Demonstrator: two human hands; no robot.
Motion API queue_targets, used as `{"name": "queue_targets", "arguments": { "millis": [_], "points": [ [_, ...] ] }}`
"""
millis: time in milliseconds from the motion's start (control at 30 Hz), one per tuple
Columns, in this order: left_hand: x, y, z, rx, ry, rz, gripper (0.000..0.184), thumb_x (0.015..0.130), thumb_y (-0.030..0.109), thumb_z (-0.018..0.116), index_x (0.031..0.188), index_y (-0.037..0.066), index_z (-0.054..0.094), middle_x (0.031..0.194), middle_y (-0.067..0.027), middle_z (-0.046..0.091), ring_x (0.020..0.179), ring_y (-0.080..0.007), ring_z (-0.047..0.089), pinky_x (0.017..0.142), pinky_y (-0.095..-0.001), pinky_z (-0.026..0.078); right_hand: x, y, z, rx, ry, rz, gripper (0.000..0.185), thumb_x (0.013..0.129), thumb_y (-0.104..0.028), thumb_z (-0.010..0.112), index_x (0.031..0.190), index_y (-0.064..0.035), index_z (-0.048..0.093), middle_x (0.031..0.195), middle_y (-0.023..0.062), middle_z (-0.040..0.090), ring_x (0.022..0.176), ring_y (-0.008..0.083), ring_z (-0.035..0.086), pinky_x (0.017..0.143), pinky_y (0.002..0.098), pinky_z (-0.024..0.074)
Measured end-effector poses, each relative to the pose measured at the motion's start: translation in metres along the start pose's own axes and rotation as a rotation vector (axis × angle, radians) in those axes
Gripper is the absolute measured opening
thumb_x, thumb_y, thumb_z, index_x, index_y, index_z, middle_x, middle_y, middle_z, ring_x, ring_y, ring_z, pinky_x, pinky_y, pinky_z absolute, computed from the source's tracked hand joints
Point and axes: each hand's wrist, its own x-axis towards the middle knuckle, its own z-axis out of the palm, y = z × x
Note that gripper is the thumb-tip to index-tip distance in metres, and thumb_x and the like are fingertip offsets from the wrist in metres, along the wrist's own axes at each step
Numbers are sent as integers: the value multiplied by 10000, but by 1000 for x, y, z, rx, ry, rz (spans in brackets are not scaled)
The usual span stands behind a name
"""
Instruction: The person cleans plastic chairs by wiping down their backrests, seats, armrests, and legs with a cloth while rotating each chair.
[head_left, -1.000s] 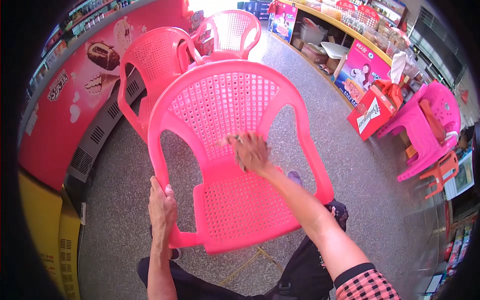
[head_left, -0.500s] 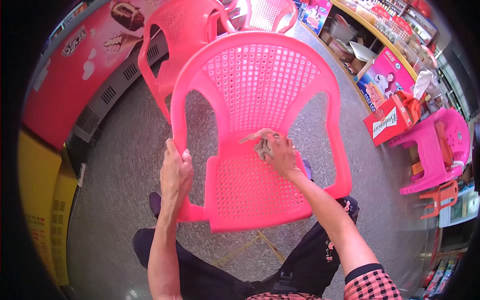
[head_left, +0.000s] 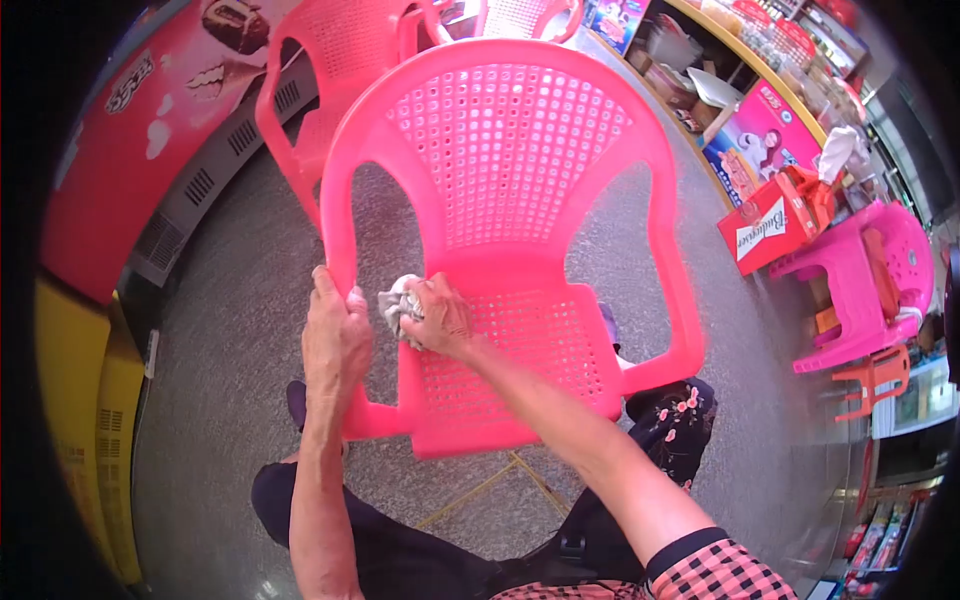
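A pink plastic armchair [head_left: 520,262] with a perforated back and seat stands in front of me, between my legs. My left hand [head_left: 336,325] is wrapped round its left armrest. In my right hand [head_left: 440,312] is a bunched greyish cloth [head_left: 402,308], pressed at the left edge of the seat near where it meets the back. The fingers of that hand are curled over the cloth, which hides part of them.
Behind stand more pink chairs [head_left: 345,60]. A red freezer [head_left: 150,150] and a yellow panel [head_left: 75,400] line the left. To the right are a Budweiser box [head_left: 765,228], a magenta chair [head_left: 860,280], a small orange stool [head_left: 878,378] and stocked shelves [head_left: 690,75].
My right hand has moved the cloth leftward across the seat, from its back right area to its left edge. My left hand keeps its hold on the armrest. The view has shifted slightly.
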Motion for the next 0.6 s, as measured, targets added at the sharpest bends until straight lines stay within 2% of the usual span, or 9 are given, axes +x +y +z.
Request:
{"name": "queue_targets", "arguments": {
  "millis": [167, 233, 300, 367, 400, 467, 600],
  "points": [
    [-2, 3, -4, -17, -16, -10, 355, 955, 195, 450, 1227, -24, 387, 1070, -296, 578, 971, -467, 594, 804, -526, 473, -3, 37, -60, -228, -156, -134, 452, 683, -240, 704, 1121, -197, 602, 976, 148, 541, 938, 366, 588, 803, 471, 518],
    [-3, 2, -4, -31, 0, 35, 303, 958, 201, 448, 1160, -21, 405, 1051, -298, 579, 962, -472, 591, 798, -526, 472, -4, 71, -81, -158, -121, -140, 440, 689, -228, 694, 1121, -231, 612, 882, 114, 562, 911, 361, 597, 784, 453, 531],
    [-1, 0, -3, -33, -6, 37, 287, 959, 203, 449, 1134, -21, 407, 1043, -300, 578, 961, -474, 589, 797, -526, 471, -17, 83, -118, -210, -34, -22, 424, 706, -213, 684, 1121, -249, 605, 804, 78, 566, 855, 360, 597, 760, 453, 531],
    [2, -5, -1, -41, -7, 39, 284, 958, 208, 453, 1112, -27, 410, 1037, -311, 575, 961, -485, 583, 799, -530, 470, -35, 98, -152, -662, 98, 43, 453, 727, -203, 678, 1166, -238, 572, 862, 119, 560, 873, 366, 577, 763, 475, 518],
    [2, -6, 0, -46, -10, 23, 284, 958, 208, 453, 1112, -27, 410, 1037, -311, 575, 961, -485, 583, 799, -530, 470, -44, 104, -158, -665, 81, 38, 453, 727, -203, 678, 1166, -238, 572, 862, 119, 560, 873, 366, 577, 763, 475, 518],
    [2, -6, 1, -57, 2, 34, 301, 955, 213, 455, 1126, -30, 411, 1044, -320, 575, 960, -493, 584, 805, -535, 469, -57, 114, -160, -721, 216, 224, 507, 732, -194, 672, 1218, -214, 528, 911, 170, 539, 919, 372, 553, 744, 478, 509],
    [1, -4, 2, -112, 29, 41, 327, 953, 224, 452, 1144, -37, 410, 1047, -325, 576, 955, -496, 589, 809, -538, 470, -85, 80, -132, -652, 151, 194, 548, 723, -178, 665, 1246, -183, 503, 968, 211, 526, 952, 385, 531, 756, 486, 488]
  ]
}}
